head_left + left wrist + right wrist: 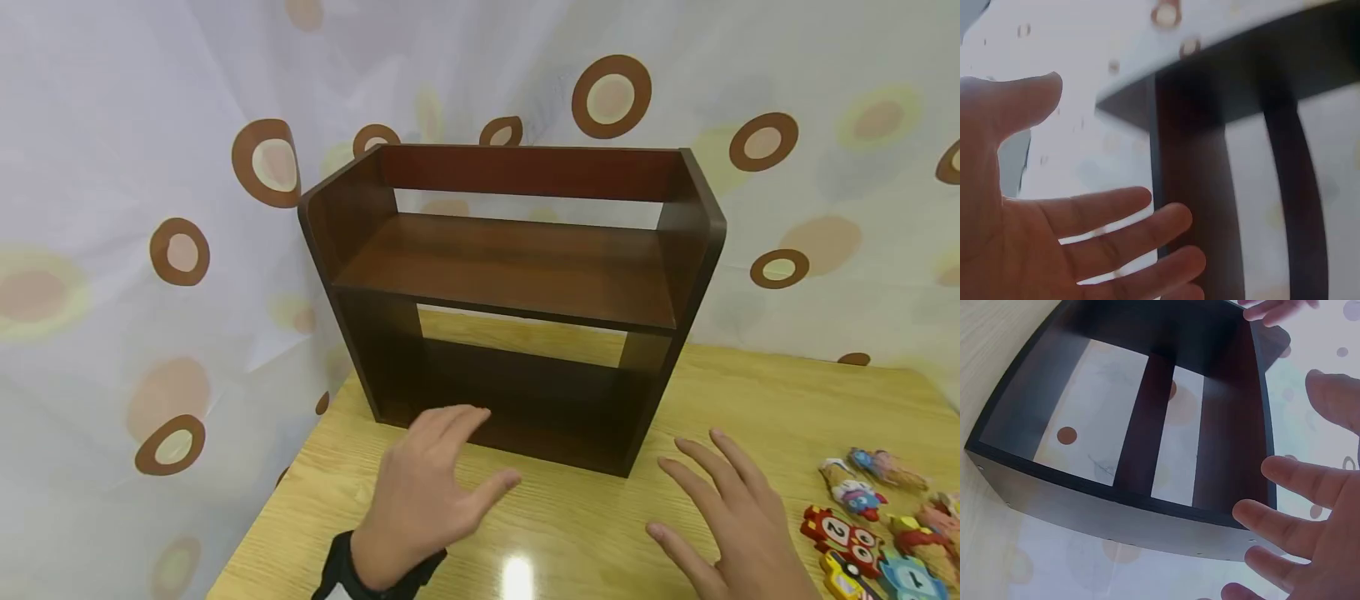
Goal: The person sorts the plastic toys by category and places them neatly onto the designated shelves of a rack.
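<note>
A dark brown two-tier wooden shelf (510, 260) stands upright on the table, its open front towards me. In front of its lower left part, my left hand (423, 492) is held with thumb and fingers spread and nothing between them. My right hand (738, 525) is off the shelf's lower right corner, fingers apart and holding nothing. The left wrist view has the left fingers (1141, 234) overlapping the shelf's dark boards (1194, 181). In the right wrist view, the right fingertips (1254, 512) appear right at the shelf's edge (1269, 450).
On the right of the light wood table (750, 400) lie several small toys, among them a red number 2 owl (842, 537), a blue number 1 piece (911, 577) and small dolls (852, 487). A white circle-patterned sheet (825, 192) hangs behind and to the left.
</note>
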Demonstrator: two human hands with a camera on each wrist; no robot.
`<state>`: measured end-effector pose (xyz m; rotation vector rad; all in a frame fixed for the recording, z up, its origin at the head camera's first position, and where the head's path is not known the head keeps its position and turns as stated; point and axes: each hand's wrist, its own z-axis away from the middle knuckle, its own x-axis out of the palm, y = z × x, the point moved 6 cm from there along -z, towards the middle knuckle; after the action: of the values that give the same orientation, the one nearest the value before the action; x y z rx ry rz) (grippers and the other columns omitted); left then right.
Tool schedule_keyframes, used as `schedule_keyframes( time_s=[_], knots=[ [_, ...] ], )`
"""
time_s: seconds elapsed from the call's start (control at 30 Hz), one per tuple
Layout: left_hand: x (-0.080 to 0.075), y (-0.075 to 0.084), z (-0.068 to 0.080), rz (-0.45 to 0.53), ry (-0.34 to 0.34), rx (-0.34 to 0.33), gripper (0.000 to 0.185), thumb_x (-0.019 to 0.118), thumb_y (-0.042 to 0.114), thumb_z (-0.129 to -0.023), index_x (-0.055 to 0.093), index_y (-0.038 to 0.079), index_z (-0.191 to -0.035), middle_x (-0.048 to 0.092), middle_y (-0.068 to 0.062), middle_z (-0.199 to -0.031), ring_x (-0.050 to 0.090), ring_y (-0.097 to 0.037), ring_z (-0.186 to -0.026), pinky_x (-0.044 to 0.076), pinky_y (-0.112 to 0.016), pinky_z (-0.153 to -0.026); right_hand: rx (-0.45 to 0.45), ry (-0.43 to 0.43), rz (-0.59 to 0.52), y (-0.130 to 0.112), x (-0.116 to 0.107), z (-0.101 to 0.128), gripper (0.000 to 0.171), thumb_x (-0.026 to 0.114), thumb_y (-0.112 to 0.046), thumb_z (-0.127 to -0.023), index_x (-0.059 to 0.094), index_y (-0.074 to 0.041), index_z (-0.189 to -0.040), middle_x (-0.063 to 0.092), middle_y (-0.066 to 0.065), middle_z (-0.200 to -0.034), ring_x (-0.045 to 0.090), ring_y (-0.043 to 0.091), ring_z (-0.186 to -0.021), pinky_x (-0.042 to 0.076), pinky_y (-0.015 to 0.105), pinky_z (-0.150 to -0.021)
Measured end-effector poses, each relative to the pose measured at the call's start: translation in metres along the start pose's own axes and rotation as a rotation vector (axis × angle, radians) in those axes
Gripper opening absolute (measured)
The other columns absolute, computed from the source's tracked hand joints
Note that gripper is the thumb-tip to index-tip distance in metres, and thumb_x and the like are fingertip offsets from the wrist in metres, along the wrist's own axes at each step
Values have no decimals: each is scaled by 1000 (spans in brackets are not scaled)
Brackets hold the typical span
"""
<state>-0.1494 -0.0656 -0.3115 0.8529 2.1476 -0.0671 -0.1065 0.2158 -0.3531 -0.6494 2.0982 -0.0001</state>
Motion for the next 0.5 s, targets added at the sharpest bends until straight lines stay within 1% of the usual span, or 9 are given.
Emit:
schedule_keyframes(
  time_s=[0.03, 0.1, 0.2, 0.27, 0.37, 0.4, 0.43, 0.5],
  knots=[
    [-3, -9, -2, 13, 5, -30, 58, 72, 58, -82, 71, 12, -118, 73, -3, -115, 68, -20, -108, 59, -36, -83, -3, 9, -1, 1, -1, 1, 59, 77, -45, -80, 62, -13, -127, 56, 15, -136, 35, 40, -136, 14, 49, -125],
    [-12, -28, -6, 42, 38, -94, 53, 74, 51, -83, 70, 12, -118, 73, -5, -116, 68, -24, -108, 58, -40, -86, 1, 15, -7, 3, -4, 2, 59, 78, -42, -80, 62, -13, -128, 56, 16, -136, 36, 39, -136, 14, 48, -126],
    [-25, -57, -7, 96, 111, -162, 44, 78, 34, -83, 70, 9, -118, 74, -8, -113, 68, -27, -104, 57, -44, -83, 24, 6, -26, 7, -6, 2, 61, 81, -36, -77, 61, -12, -129, 55, 15, -138, 38, 40, -134, 20, 55, -122],
    [-30, -75, -7, 138, 160, -188, 39, 79, 22, -82, 70, 6, -116, 74, -9, -109, 68, -26, -99, 57, -43, -80, 44, -2, -32, 9, -8, 2, 63, 83, -33, -76, 60, -13, -131, 55, 15, -138, 40, 41, -133, 25, 63, -115],
    [-34, -100, -7, 196, 220, -222, 30, 76, 11, -84, 71, 4, -113, 75, -10, -104, 68, -21, -91, 56, -31, -75, 43, 27, -38, 10, -14, 0, 63, 84, -31, -75, 61, -12, -130, 58, 15, -134, 45, 44, -127, 33, 66, -105],
    [-34, -108, -6, 214, 239, -235, 28, 75, 9, -85, 71, 3, -112, 75, -10, -103, 68, -19, -90, 55, -25, -75, 41, 40, -40, 10, -16, -1, 63, 84, -31, -75, 61, -12, -130, 59, 15, -133, 46, 44, -126, 35, 66, -101],
    [-35, -116, -5, 232, 257, -254, 26, 73, 7, -86, 71, 3, -112, 75, -11, -102, 67, -13, -88, 53, -19, -74, 38, 52, -38, 10, -19, -1, 62, 84, -31, -75, 61, -12, -130, 60, 15, -132, 46, 43, -126, 36, 66, -99],
    [-34, -132, -4, 285, 288, -314, 23, 70, 6, -89, 71, 2, -111, 75, -13, -103, 64, -2, -85, 49, -10, -74, 22, 89, -44, 11, -24, -1, 61, 84, -31, -75, 62, -11, -129, 61, 16, -131, 47, 41, -127, 36, 63, -101]
  ],
)
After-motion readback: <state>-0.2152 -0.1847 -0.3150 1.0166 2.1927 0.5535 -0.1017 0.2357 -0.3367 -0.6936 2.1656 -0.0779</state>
